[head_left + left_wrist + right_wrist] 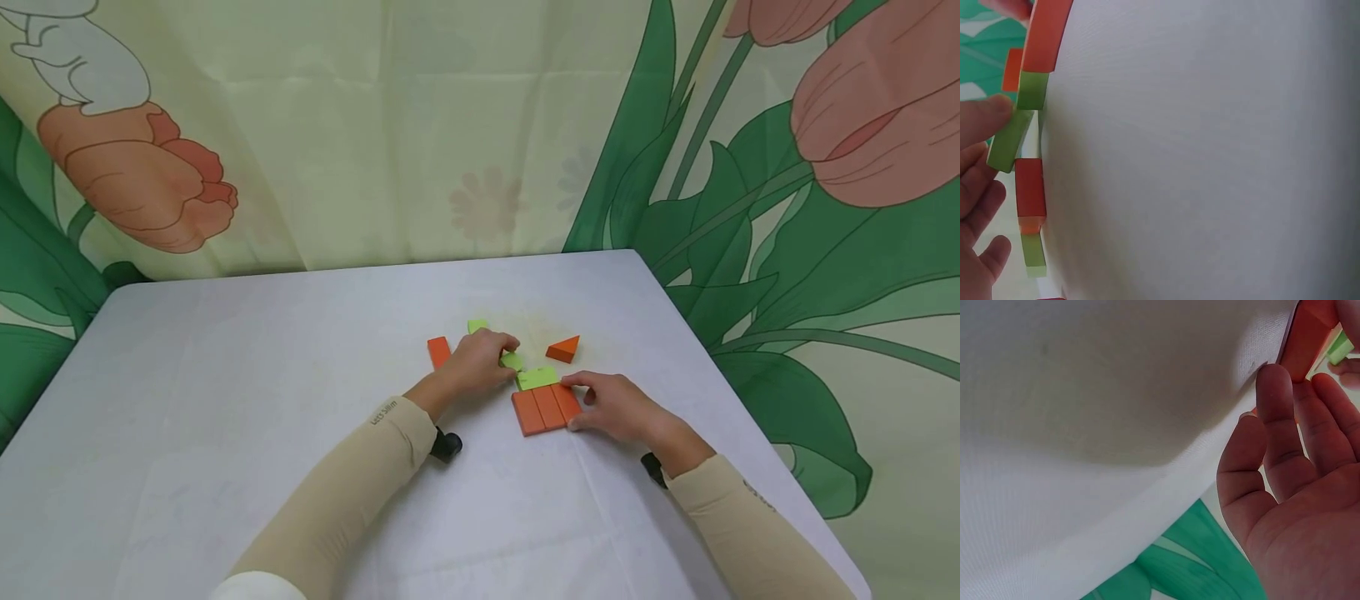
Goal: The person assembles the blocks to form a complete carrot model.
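Note:
My left hand [480, 362] pinches a light green block [1009, 142] between thumb and fingers. It is tilted, just above the table. Beside it, another green block [537, 378] lies flat against the far edge of several orange blocks [546, 409] standing side by side in a row. My right hand [615, 404] holds the rightmost orange block of that row, fingertips at its far corner and thumb at its near one. In the right wrist view, the end of an orange block [1307, 340] shows between the fingers.
An orange triangular block [563, 348] lies beyond the row, to the right. Left of my left hand lies a single orange block [438, 352], and behind that hand another green block [477, 325]. A white cloth covers the table [225, 417]; a printed curtain [420, 150] hangs behind.

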{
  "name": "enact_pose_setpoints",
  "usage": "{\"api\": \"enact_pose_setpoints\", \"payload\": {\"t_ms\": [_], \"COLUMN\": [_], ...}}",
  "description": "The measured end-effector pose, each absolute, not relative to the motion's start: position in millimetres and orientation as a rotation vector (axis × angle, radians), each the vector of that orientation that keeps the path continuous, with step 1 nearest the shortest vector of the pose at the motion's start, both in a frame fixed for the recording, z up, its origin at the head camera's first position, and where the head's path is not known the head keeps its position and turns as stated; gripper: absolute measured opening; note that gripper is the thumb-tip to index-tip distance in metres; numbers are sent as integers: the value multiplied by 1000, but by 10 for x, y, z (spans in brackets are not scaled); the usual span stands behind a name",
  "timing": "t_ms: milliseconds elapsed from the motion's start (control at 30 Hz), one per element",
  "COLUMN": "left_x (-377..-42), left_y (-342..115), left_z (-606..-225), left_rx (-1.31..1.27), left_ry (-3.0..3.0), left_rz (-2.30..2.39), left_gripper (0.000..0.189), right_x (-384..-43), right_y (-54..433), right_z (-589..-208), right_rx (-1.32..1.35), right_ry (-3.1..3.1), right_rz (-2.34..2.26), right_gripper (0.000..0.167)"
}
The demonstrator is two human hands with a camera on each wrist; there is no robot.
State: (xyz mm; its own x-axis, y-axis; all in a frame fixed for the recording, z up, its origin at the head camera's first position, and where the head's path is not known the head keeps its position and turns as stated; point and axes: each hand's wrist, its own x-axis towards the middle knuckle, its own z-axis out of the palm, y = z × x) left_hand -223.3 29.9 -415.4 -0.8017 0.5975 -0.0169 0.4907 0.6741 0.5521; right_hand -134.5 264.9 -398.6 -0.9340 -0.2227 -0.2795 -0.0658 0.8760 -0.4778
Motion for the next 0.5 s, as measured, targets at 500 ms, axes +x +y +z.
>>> {"api": "enact_pose_setpoints", "payload": {"t_ms": [500], "left_x": [-2200], "left_y": [119], "left_z": [-4146], "left_rx": [853], "left_ry": [2786], "left_rz": [585], "left_gripper": [43], "right_x": [-1349], "right_y": [2635], "right_z": [-3973], "right_rx": [-217], "right_ry": [2714], "right_rz": [-667], "right_gripper": [64]}}
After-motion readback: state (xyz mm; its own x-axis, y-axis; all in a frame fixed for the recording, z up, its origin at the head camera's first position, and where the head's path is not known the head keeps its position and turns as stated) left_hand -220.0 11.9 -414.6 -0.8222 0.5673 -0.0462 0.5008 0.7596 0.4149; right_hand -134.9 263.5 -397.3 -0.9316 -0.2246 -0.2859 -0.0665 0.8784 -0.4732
